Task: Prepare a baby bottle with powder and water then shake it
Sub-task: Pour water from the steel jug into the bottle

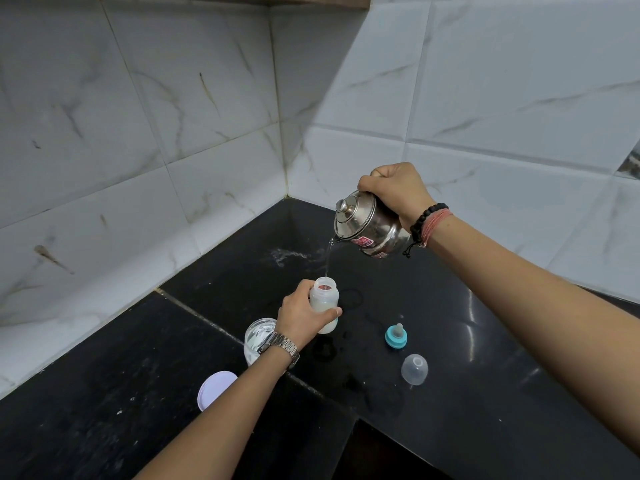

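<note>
A small translucent baby bottle [324, 298] stands open-topped on the black counter [450, 341], with my left hand [300, 317] wrapped around its body. My right hand [394, 190] grips a steel kettle [369, 223] tilted to the left above it. A thin stream of water [329, 254] runs from the spout into the bottle's mouth. The bottle looks milky white inside. Its teal collar with the teat [396, 336] and a clear dome cap [414, 368] lie on the counter to the right.
An open glass jar [258, 336] with white powder stands just left of my left wrist, its lilac lid [216, 389] lying nearer to me. White marble-look tiled walls [173, 133] meet in a corner behind. Wet patches [287, 254] mark the counter.
</note>
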